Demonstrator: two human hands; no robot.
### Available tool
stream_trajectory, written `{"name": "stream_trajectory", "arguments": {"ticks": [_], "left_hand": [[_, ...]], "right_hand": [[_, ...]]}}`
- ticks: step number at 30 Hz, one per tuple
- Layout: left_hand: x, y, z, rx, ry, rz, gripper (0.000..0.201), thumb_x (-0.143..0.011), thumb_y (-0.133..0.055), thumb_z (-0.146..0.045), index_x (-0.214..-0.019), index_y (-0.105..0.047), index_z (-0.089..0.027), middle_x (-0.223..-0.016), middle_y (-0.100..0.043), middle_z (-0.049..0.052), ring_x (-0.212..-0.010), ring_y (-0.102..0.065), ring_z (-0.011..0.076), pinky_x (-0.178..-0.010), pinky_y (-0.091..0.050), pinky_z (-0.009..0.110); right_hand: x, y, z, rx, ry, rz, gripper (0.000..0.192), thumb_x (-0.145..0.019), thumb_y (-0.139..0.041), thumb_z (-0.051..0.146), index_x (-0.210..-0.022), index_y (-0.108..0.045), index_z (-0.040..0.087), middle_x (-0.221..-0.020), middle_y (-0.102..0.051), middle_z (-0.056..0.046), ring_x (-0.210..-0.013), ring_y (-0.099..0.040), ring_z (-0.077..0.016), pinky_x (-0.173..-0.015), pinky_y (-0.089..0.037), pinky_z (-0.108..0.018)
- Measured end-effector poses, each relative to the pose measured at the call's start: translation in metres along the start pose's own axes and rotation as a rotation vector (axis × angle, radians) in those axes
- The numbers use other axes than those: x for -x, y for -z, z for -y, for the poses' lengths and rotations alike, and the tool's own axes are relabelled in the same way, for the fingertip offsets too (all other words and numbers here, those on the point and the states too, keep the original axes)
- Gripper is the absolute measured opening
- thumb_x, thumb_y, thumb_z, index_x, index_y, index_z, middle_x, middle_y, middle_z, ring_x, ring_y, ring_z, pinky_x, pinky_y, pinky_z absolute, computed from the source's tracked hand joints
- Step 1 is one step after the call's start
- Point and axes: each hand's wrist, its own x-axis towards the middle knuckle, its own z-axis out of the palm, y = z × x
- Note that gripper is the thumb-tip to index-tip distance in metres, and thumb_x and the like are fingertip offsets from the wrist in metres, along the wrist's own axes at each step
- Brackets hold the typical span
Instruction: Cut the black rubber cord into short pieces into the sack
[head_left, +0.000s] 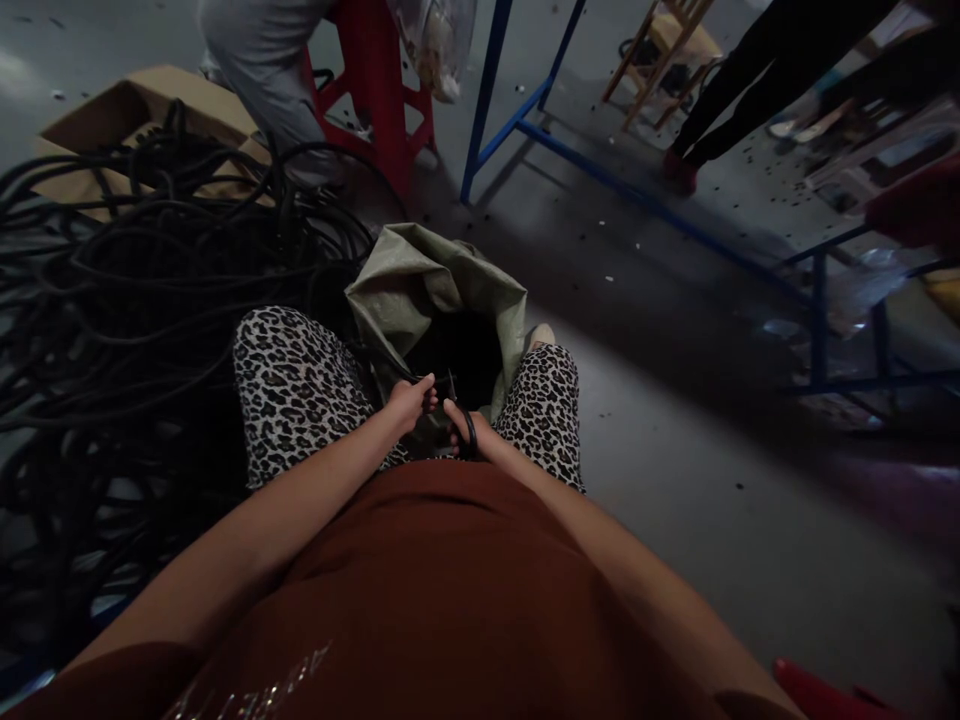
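Between the seated person's knees, the left hand (411, 402) and right hand (466, 432) close their fingers on a short black cable (470, 428) over the open mouth of a green sack (435, 290). The piece looks ready to drop in, which needs only a release. Tangled black cables (135, 300) crowd the floor at nine o'clock; a red stool (375, 90) stands at twelve.

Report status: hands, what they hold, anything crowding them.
Left hand gripping a black cable. Right hand closed on a black cable loop. Both over the open green woven sack between the knees. Black cable pile crowds the left side.
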Motion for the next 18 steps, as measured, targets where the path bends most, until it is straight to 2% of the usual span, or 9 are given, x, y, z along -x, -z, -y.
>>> {"name": "stream_trajectory", "arguments": {"ticks": [6,18], "left_hand": [[-0.008,0.006,0.002,-0.012,-0.11,-0.111,0.028,-0.074,-0.067,-0.034,-0.071,-0.045,-0.017,-0.054,-0.051,-0.004,-0.04,-0.045,0.0068,-0.041,-0.036,0.019],[-0.011,0.004,0.004,-0.157,-0.112,-0.134,0.021,-0.079,-0.061,-0.025,-0.067,-0.045,-0.017,-0.051,-0.051,-0.002,-0.038,-0.046,0.0079,-0.04,-0.036,0.02]], "right_hand": [[-0.003,0.001,0.0,-0.046,-0.018,-0.044,0.053,-0.089,-0.043,0.061,-0.071,-0.053,0.013,-0.043,-0.048,0.002,-0.031,-0.048,-0.0105,-0.031,-0.038,-0.019],[-0.001,0.002,-0.003,0.015,-0.013,-0.075,0.05,-0.087,-0.049,0.058,-0.064,-0.052,0.013,-0.041,-0.047,0.0,-0.029,-0.047,-0.011,-0.029,-0.036,-0.02]]}}
